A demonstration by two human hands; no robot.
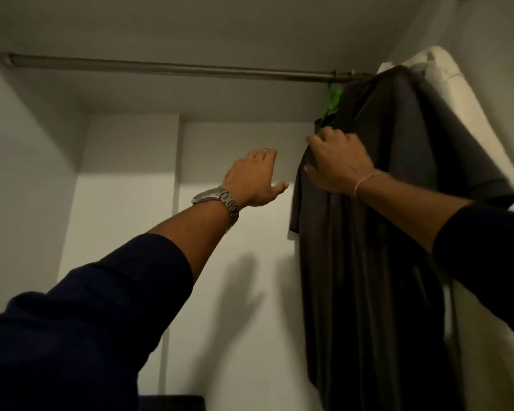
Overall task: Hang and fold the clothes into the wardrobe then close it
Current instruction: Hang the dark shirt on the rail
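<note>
So our right hand [337, 161] is already gripping the shoulder of the dark grey t-shirt [377, 232], which hangs long-ways straight down off the green plastic hanger [333, 96], while our left hand [254, 178] floats relaxed and empty just left of it.

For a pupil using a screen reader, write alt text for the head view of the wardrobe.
The right hand grips the shoulder of a dark grey T-shirt hanging on a green hanger from the wardrobe rail, at its right end. The left hand, wearing a metal watch, reaches up open beside it, touching nothing. A white garment hangs behind the shirt.
</note>
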